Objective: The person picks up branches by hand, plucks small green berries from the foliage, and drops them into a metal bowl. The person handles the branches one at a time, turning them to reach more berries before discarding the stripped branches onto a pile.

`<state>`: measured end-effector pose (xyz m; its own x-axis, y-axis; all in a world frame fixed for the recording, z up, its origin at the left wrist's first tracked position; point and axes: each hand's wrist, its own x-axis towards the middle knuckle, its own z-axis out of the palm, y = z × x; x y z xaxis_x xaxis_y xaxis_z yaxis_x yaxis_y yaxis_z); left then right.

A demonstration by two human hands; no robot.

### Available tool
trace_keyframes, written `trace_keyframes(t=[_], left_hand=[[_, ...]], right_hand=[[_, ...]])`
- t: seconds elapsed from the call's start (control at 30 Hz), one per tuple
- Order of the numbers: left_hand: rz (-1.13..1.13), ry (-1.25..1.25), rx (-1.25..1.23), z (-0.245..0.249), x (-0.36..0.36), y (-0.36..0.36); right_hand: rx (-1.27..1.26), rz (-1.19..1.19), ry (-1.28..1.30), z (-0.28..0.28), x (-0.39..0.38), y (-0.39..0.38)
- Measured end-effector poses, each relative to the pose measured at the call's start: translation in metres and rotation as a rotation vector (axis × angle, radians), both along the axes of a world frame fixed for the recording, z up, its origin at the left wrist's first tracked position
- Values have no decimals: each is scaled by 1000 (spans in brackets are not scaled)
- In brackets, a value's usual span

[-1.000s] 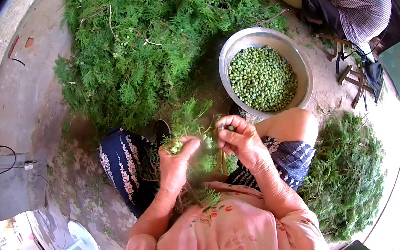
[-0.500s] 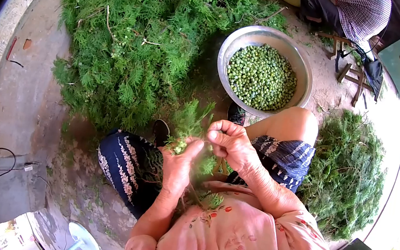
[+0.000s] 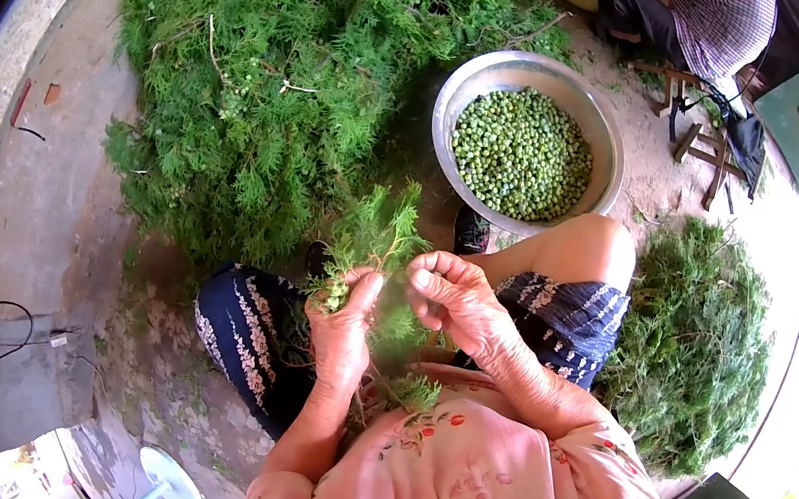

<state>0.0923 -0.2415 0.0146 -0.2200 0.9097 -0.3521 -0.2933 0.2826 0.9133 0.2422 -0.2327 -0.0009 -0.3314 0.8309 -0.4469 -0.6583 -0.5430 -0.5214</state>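
left hand (image 3: 338, 334): clenched round the sprig (image 3: 380, 232), likely low on it to steady it, tips pointing far.
right hand (image 3: 472, 310): curled just beside the sprig, perhaps for close finger work; can't quite tell if it grips anything.
bowl (image 3: 611, 182): far, past the knee, within reach, its wall keeping the cones (image 3: 523, 155) together.
piles: big (image 3: 245, 118) far left, small (image 3: 689, 348) right.

No readable text, labels, brands, numbers or signs on anything.
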Motion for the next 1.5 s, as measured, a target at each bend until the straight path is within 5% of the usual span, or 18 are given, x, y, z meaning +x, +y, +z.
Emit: trace_keyframes(t=[0.13,0.27,0.77,0.87,0.97,1.07,1.13,1.17,1.2,1.23,1.4,1.5], left_hand=[[-21,-13,-34,-2,3,0],[-31,-20,-41,-2,2,-1],[-23,5,-30,5,7,-2],[-48,-46,-53,5,1,-2],[-49,-17,-35,8,5,-3],[-34,54,-23,1,15,-5],[-23,-32,30,-7,8,-5],[-35,-17,-38,-5,3,-6],[-48,-2,-108,-2,0,-6],[-58,-10,-107,-3,-1,-6],[-98,-25,-239,-8,-3,-7],[-103,-44,-268,-1,2,-6]], right_hand=[[13,19,-172,10,-5,2],[-9,-139,-31,5,-8,3],[-14,-13,21,1,-8,3],[64,1,-105,2,-10,0],[231,47,-681,10,-5,2],[782,-173,-1108,-8,4,6],[803,-345,-1342,-12,15,13],[279,-231,-917,-10,24,18],[27,-323,-576,2,33,23],[-79,-334,-526,3,49,30],[-140,-702,-212,-28,107,76],[-150,-793,-240,-8,120,92]])
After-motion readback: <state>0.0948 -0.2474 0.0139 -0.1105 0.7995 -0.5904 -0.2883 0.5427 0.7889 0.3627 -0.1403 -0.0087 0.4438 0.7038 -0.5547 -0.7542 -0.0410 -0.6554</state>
